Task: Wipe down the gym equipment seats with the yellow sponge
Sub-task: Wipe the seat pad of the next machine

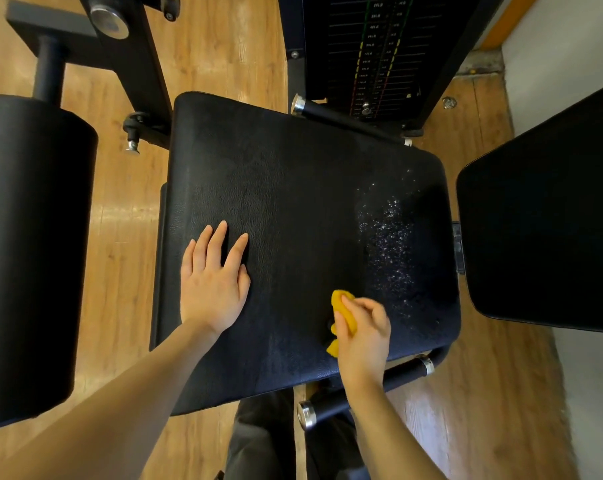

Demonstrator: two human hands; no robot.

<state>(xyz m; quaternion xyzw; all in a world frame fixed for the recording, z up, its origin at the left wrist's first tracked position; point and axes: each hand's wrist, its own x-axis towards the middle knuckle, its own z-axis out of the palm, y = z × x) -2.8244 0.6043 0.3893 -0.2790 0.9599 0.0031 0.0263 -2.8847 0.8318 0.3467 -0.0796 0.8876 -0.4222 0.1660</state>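
A black padded seat (293, 188) of a gym machine fills the middle of the view. Shiny spray droplets (390, 237) speckle its right part. My right hand (364, 336) grips the yellow sponge (343, 311) near the seat's front edge, and the sponge touches the pad just left of the droplets. My left hand (215, 282) rests flat on the seat's left half, fingers straight and spread.
A black roller pad (29, 254) stands at the left and a black back pad (549, 230) at the right. Behind the seat is the weight stack (376, 53). Handle bars (369, 386) run under the seat's front edge. The floor (120, 220) is wood.
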